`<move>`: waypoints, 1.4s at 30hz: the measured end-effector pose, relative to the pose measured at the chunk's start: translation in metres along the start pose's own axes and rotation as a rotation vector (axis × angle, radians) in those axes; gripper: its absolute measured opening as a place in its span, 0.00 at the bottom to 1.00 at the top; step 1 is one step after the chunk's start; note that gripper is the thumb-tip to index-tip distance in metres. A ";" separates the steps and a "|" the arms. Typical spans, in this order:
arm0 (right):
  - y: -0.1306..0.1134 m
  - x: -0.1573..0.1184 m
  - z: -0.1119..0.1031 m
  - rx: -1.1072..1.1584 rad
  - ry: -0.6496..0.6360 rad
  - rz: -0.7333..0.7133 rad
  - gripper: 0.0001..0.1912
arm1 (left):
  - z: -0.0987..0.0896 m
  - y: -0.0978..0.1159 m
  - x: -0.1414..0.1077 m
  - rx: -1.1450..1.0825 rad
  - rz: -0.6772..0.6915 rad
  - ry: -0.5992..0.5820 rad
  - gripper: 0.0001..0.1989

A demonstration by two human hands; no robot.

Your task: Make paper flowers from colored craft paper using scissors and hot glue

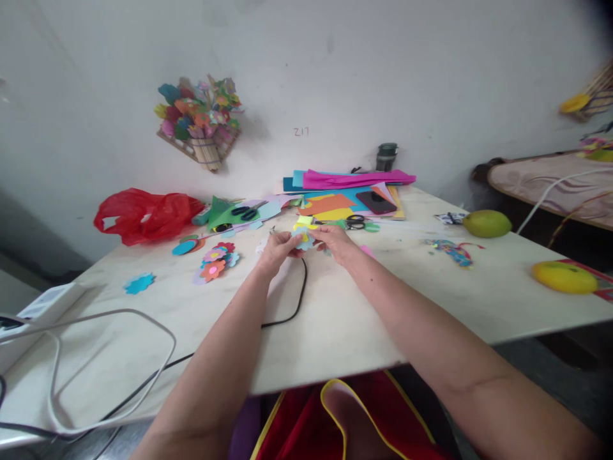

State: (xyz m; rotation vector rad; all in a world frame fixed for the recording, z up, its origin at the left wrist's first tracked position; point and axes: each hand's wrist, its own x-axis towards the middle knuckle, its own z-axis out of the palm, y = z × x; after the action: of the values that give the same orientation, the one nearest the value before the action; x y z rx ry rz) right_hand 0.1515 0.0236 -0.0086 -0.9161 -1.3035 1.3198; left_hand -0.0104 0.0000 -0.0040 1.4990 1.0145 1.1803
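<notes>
A light blue paper flower (302, 239) with a yellow centre is held between my two hands over the middle of the table. My left hand (281, 248) grips its left edge, fingers closed. On its right side, my right hand (331, 240) pinches the edge. Just behind the flower lie small yellow paper pieces (304, 220). Black scissors (355, 222) rest to the right of them. Several finished-looking paper flowers (213, 269) are piled to the left, and a single blue flower shape (139, 283) lies farther left.
Coloured paper sheets (330, 204) and a phone (377, 202) lie at the back. A red plastic bag (143, 216) is at the back left. Cables (175, 335) cross the left side. Two mangoes (487, 223) sit at the right, near tangled colourful strips (453, 252).
</notes>
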 end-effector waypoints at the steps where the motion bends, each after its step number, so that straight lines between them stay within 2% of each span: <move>1: 0.000 0.000 0.001 0.002 -0.004 -0.008 0.14 | 0.000 0.000 0.000 -0.002 -0.001 -0.007 0.20; 11: 0.000 -0.003 0.006 0.013 -0.004 0.010 0.14 | 0.001 -0.001 0.003 0.029 0.006 -0.008 0.19; 19: 0.001 -0.002 0.005 0.038 0.014 -0.016 0.14 | 0.000 0.001 0.000 0.004 0.024 0.006 0.26; 24: 0.000 -0.002 0.005 0.029 0.014 -0.013 0.14 | 0.000 -0.001 0.001 0.017 0.034 0.067 0.24; 30: -0.002 -0.004 0.005 -0.018 -0.051 0.022 0.16 | 0.002 0.001 0.002 0.051 0.031 0.120 0.24; 42: 0.006 0.000 0.008 -0.093 0.008 -0.035 0.17 | 0.001 -0.004 0.005 0.177 0.061 0.104 0.24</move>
State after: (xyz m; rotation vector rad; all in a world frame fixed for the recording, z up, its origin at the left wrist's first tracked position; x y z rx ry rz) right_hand 0.1431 0.0228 -0.0133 -0.9576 -1.3781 1.2357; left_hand -0.0088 0.0059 -0.0074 1.6302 1.1757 1.2491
